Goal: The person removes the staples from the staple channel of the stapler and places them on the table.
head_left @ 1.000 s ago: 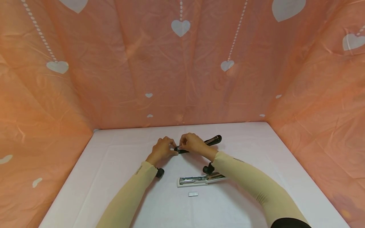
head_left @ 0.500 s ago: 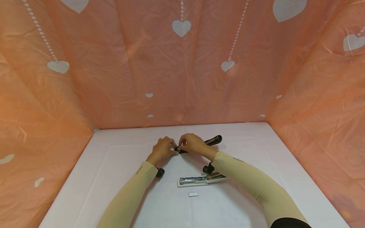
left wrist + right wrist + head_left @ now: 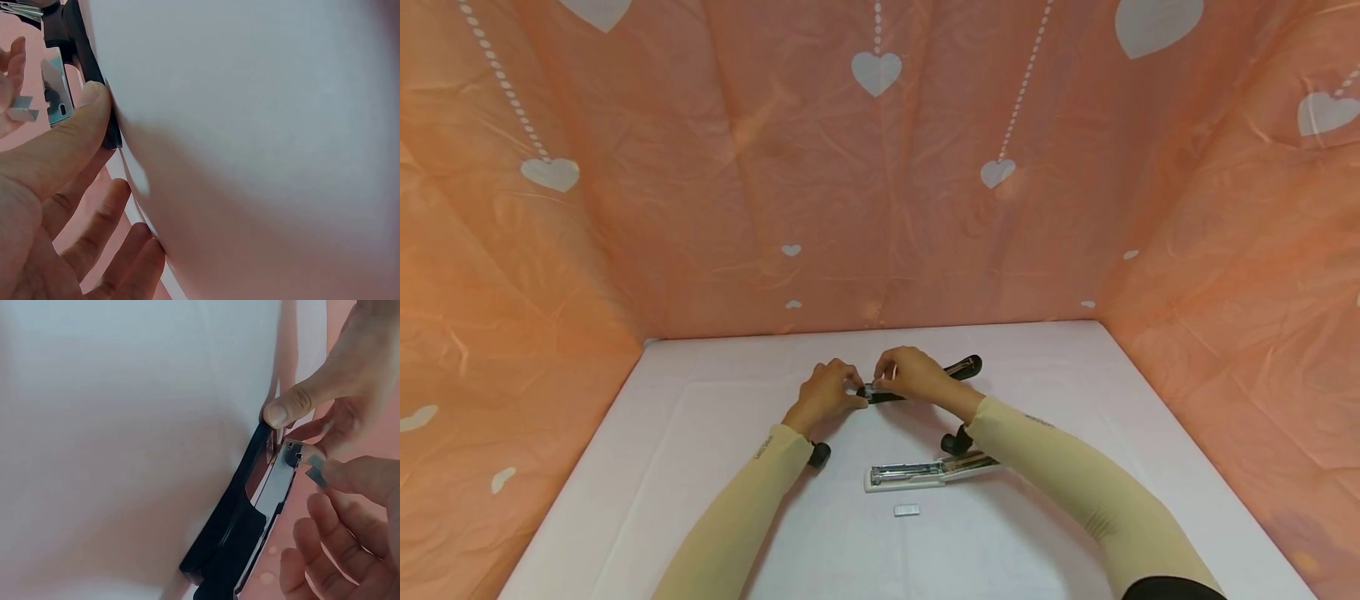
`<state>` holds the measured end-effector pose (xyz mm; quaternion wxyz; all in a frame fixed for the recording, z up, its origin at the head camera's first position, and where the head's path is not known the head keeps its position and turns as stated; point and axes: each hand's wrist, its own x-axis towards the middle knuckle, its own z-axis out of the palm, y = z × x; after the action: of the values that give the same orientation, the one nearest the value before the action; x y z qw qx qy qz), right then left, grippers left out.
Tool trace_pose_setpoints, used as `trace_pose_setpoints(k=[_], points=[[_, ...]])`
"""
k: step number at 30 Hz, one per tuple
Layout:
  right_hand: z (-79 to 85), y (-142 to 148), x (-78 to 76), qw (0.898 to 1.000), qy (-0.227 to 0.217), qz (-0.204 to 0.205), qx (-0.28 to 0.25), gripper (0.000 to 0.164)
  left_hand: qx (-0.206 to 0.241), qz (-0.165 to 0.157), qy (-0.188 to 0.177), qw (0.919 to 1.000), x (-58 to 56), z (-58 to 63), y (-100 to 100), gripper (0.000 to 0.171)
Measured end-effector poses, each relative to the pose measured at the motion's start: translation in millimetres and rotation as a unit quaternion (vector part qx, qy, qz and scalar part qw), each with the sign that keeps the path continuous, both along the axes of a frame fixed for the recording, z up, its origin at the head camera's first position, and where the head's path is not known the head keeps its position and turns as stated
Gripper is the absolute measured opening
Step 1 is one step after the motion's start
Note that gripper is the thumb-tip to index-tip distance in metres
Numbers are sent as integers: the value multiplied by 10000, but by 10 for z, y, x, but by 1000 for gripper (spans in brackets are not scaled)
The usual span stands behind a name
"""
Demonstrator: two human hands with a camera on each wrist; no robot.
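Observation:
A black stapler (image 3: 964,367) lies at the back middle of the table with its top swung open. My left hand (image 3: 826,393) pinches the front end of its base (image 3: 94,69), thumb on the side. Above the metal magazine (image 3: 275,487), my right hand (image 3: 913,375) pinches a short strip of staples (image 3: 317,475) between thumb and forefinger. The strip is held apart from the magazine in the right wrist view. In the head view, my right hand covers the stapler's middle.
Nearer the front lies a white stapler (image 3: 906,476), opened out, its rear end partly hidden by my right forearm. Another strip of staples (image 3: 907,510) lies just in front of it. An orange curtain with hearts (image 3: 880,208) stands behind the table (image 3: 715,500) and at its sides.
My right hand has shifted slightly to the right along the black stapler, showing more of its front end. The left hand stays in place, holding the base.

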<state>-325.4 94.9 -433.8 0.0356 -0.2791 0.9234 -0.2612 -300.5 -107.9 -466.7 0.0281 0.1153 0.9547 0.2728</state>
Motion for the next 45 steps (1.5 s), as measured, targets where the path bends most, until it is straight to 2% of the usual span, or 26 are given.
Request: trace_pose_setpoints(k=[7, 15, 23, 30, 45], points=[[7, 72, 57, 9999, -108, 55, 8, 5, -27, -19, 10, 10000, 15, 4, 8, 21], [24, 120, 121, 9983, -577, 24, -81, 7, -45, -38, 19, 10000, 6, 2, 0, 22], [-56, 69, 148, 9969, -777, -72, 84, 7, -76, -13, 1, 10000, 3, 5, -1, 22], [-88, 17, 196, 9966, -768, -38, 291, 7, -5, -15, -88, 10000, 7, 14, 7, 21], [-63, 13, 224, 9946, -709, 69, 760, 9, 25, -32, -6, 10000, 14, 7, -6, 22]])
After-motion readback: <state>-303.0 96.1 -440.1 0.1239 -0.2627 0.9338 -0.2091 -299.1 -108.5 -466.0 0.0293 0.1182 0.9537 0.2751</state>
